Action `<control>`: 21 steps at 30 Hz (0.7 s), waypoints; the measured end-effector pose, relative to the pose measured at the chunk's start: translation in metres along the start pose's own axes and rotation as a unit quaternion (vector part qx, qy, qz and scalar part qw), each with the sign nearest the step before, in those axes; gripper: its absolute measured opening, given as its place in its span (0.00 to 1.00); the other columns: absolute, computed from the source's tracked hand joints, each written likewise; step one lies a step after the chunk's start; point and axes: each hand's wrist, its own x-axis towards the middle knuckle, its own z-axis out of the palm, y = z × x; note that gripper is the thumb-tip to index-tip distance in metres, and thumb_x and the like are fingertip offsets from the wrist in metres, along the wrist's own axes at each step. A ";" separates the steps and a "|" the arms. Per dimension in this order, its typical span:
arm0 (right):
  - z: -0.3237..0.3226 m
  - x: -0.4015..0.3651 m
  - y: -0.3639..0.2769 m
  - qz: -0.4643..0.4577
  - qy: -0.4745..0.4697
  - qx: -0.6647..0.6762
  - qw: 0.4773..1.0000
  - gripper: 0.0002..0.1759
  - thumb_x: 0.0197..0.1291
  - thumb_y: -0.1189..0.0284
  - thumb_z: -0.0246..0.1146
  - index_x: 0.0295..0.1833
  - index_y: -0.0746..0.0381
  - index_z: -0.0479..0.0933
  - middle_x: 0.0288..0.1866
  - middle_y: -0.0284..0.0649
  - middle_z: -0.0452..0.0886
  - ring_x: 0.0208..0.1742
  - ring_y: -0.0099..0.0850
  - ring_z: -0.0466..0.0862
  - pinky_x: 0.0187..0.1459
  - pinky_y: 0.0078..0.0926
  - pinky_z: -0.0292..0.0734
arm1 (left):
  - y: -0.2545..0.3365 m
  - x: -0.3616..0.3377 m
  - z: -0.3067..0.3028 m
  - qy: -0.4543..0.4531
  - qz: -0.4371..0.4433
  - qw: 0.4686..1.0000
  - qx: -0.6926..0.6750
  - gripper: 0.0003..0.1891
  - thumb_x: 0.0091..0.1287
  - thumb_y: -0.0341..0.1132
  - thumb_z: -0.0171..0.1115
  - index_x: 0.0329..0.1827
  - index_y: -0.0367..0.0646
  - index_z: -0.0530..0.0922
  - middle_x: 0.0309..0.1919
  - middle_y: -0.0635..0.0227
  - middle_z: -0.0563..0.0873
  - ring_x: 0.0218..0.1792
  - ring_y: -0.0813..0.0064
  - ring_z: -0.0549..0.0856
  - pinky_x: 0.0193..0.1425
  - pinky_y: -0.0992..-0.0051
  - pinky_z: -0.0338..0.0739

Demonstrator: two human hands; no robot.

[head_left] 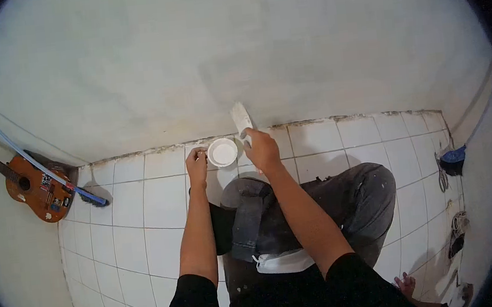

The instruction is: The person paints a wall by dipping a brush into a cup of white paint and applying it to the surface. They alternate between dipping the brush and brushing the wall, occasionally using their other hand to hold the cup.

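Tool (242, 117), flat and pale, near round bowl (224, 165)

The bowl (223, 165) was between the left fingers (200, 151) and the right fingers (250, 133). The scraper (242, 117), in the right fingers, reached ahead toward the wall (307, 47). Well left of the left fingers was a broom (95, 197), with the guitar (39, 188) beyond; well right of the right fingers, another broom (453, 162).
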 end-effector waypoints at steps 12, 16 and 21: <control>-0.014 -0.007 -0.020 -0.127 0.125 0.143 0.973 0.13 0.60 0.73 0.60 0.51 0.60 0.74 0.43 0.53 0.81 0.48 0.53 0.80 0.50 0.44 0.74 | -0.001 0.002 0.001 -0.001 0.002 1.000 0.026 0.09 0.68 0.32 0.51 0.42 0.39 0.80 0.24 0.74 0.75 0.24 0.85 0.70 0.27 0.81 0.65; 0.002 0.011 -0.002 0.035 0.042 0.218 0.974 0.12 0.64 0.74 0.56 0.53 0.59 0.68 0.38 0.56 0.80 0.44 0.55 0.80 0.48 0.47 0.73 | 0.001 0.001 0.000 -0.004 -0.010 1.000 0.016 0.10 0.68 0.32 0.52 0.42 0.39 0.81 0.25 0.74 0.76 0.25 0.85 0.71 0.27 0.81 0.65; 0.006 0.000 0.010 0.085 -0.003 0.189 0.978 0.12 0.66 0.74 0.54 0.53 0.57 0.65 0.34 0.57 0.80 0.32 0.52 0.82 0.34 0.46 0.76 | -0.008 0.003 0.003 0.002 0.031 0.999 0.016 0.08 0.70 0.33 0.53 0.42 0.41 0.80 0.23 0.77 0.74 0.23 0.86 0.70 0.25 0.82 0.64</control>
